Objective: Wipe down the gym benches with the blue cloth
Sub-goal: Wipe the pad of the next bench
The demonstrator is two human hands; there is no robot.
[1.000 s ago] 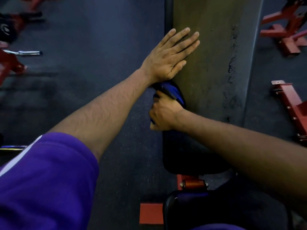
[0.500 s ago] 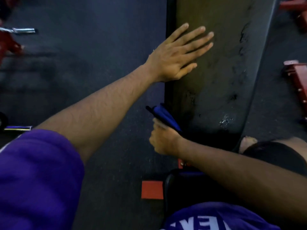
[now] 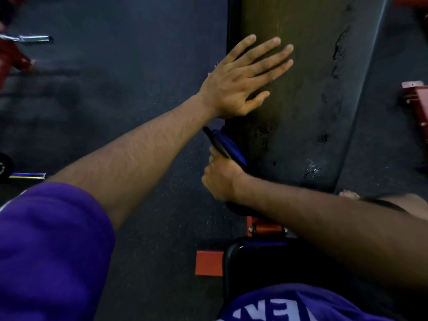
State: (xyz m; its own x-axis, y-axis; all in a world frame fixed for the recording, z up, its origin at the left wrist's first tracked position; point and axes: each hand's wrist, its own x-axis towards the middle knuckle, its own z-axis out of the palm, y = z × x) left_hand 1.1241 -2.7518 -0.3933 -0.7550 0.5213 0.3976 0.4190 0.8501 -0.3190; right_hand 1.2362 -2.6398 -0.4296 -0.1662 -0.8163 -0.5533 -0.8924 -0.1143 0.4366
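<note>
Dark speckled rubber flooring (image 3: 139, 89) is filling the left half of my feed, with a chrome bar (image 3: 34, 38) lying at ten o'clock. Moving right, I am seeing the left hand (image 3: 240, 84) lying flat with fingers straight and spread on the worn bench pad (image 3: 308, 100), holding nothing. Just below it, at six o'clock from that palm, the right hand (image 3: 220, 179) is gripping the blue cloth (image 3: 228, 144) with curled fingers, pressing it against the pad's left edge. Red frame parts (image 3: 416, 105) are showing at three o'clock.
</note>
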